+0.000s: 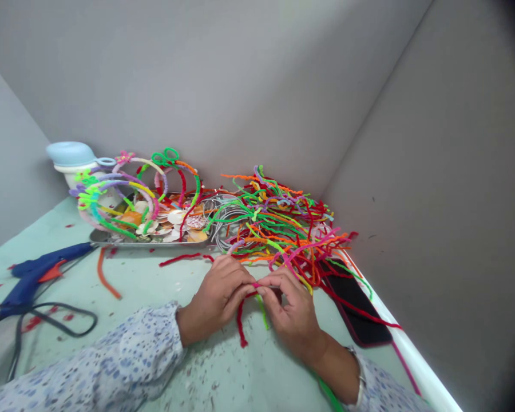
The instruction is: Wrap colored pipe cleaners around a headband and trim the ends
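My left hand (218, 294) and my right hand (294, 312) meet low over the table, thumbs and fingertips pinching a red-pink pipe cleaner (256, 285) between them. A dark red end (241, 326) hangs down below my left fingertips. Beneath the pinch a short bright green pipe cleaner (262, 313) sticks out. Just behind my hands curve lavender and yellow fuzzy pieces; whether they join the held one I cannot tell. A big tangle of coloured pipe cleaners (278, 212) lies beyond my fingers.
Fuzzy-wrapped headbands (124, 183) stand on a metal tray (154, 245) of shells. Left are a blue glue gun (38, 272) with its black cord and a white bottle with a blue lid (71, 154). A phone (356, 309) lies right, near the table edge and grey wall.
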{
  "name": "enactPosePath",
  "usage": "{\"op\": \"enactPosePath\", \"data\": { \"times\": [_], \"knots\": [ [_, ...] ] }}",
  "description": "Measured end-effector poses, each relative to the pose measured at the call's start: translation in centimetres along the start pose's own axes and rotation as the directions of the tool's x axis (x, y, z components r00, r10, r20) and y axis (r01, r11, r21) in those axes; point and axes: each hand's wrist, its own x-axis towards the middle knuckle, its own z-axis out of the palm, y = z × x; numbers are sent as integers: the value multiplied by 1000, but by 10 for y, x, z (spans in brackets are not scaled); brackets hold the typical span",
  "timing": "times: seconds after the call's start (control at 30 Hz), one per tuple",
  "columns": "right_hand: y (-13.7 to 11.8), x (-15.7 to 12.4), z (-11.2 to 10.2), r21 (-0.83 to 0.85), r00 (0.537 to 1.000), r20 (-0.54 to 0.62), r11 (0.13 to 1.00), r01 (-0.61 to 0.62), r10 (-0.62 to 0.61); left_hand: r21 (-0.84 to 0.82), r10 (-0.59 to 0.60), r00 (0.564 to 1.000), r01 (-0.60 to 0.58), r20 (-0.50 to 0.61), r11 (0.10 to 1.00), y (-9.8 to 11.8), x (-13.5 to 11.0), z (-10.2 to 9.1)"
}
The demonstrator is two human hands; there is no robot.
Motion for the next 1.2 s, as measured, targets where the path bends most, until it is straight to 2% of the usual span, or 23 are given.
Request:
{"op": "enactPosePath", "data": {
  "times": [0.2,0.7,0.97,1.2],
  "knots": [
    [3,1,1,9,998,-60,1000,1,0,-9,-1,1000,1,-17,1000,3,1,-2],
    [2,-1,-1,-48,998,46,998,-36,39,27,4,1000,-4,9,1000,2,0,-2],
    [0,0,0,-2,999,2,999,-51,51,33,-7,1000,7,-5,999,2,0,-2],
    [2,-1,-1,-87,998,44,995,-46,50,65,-5,1000,5,9,998,2,1,-2]
  ]
}}
